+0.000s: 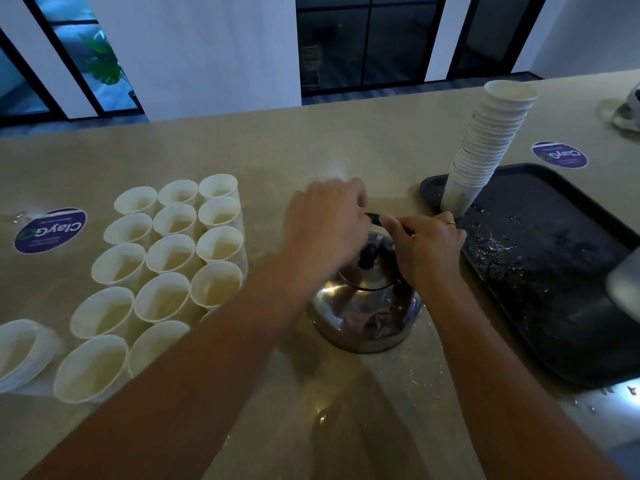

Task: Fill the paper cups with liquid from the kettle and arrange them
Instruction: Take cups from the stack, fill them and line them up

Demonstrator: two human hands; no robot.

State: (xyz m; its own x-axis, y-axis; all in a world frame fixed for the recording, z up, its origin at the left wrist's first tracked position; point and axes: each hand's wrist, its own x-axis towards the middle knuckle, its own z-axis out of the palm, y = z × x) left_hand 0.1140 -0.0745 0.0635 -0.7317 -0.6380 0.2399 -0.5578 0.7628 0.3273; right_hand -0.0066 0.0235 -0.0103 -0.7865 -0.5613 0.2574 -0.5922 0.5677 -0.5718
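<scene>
Desk (346,140): wet, carries everything.
Tray (554,271): holds unfilled cup stack (485,147).
Cup rows (166,258): left, apparently filled, arranged.
Kettle (367,306): centre, standing.
Right hand (429,247): clamped on handle (372,216).
Left hand (325,216): blurred, closure unclear.

White paper cups (173,258) are shown on a beige speckled tabletop (311,140); the kettle (367,306) is mirror-silver with a black handle (372,216), the tray (554,271) black, the round stickers (50,230) purple.
</scene>
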